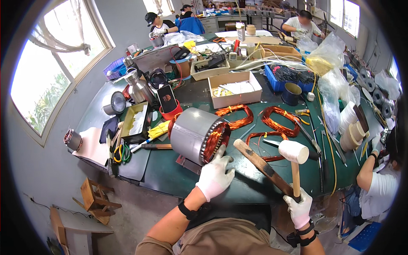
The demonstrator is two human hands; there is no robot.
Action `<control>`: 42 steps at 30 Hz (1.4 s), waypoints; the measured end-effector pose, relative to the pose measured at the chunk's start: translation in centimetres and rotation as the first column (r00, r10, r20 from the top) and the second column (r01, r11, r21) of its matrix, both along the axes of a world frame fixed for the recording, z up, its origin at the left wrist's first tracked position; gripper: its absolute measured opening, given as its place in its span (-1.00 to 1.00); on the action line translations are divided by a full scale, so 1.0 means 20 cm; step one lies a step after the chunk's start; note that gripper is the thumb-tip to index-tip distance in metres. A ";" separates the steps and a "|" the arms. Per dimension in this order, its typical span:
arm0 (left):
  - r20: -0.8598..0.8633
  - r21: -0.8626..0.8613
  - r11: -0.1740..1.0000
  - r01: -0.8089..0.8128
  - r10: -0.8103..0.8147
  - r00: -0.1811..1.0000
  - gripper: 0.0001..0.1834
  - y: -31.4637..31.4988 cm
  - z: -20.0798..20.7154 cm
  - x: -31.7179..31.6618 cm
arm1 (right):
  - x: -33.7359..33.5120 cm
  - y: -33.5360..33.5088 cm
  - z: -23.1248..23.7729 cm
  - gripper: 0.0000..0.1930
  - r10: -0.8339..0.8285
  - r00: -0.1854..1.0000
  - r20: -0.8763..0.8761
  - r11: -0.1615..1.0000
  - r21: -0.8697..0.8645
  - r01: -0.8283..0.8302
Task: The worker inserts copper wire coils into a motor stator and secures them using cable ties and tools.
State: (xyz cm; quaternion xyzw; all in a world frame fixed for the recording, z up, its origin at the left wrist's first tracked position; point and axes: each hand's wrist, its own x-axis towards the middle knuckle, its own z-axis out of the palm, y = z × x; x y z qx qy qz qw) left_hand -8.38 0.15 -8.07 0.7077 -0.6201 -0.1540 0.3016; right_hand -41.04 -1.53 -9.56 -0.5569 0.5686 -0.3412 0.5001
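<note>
A grey metal motor stator [192, 135] with copper windings lies on its side on the green table. My gloved left hand [216, 176] is at its near right rim, fingers spread and touching the winding end, gripping nothing. My gloved right hand [298, 207] is closed round the handle of a mallet with a white head [293, 152] and also round a worn wooden bar [265, 170]. The bar slants up and left toward the stator. Beyond it lie loops of copper wire coil [278, 121], and another copper coil [240, 117] is right behind the stator.
Behind the stator stand a phone [167, 100] on a red holder and an open cardboard box [235, 100]. Scissors [122, 153] lie at left. Pliers and rods [312, 140], tape rolls [352, 136] and a seated co-worker [378, 178] are at right. Two wooden stools [95, 199] stand on the floor.
</note>
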 end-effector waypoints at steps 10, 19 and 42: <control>0.149 -0.346 0.861 0.373 -0.342 0.928 -0.58 0.23 -0.10 -0.16 | 0.07 0.02 -0.17 -0.55 -0.006 0.981 -0.193 0.889 -0.450 -0.084; 0.204 -0.433 0.721 0.541 -0.507 0.838 -0.60 0.19 -0.07 -0.16 | 0.13 0.10 -0.19 -0.57 -0.011 0.983 -0.183 0.889 -0.452 -0.075; 0.594 -0.080 0.745 0.662 -0.498 0.632 -0.91 -0.18 -0.30 -0.43 | 0.04 -0.16 0.37 -0.56 0.244 0.917 -0.314 0.790 -0.484 -0.376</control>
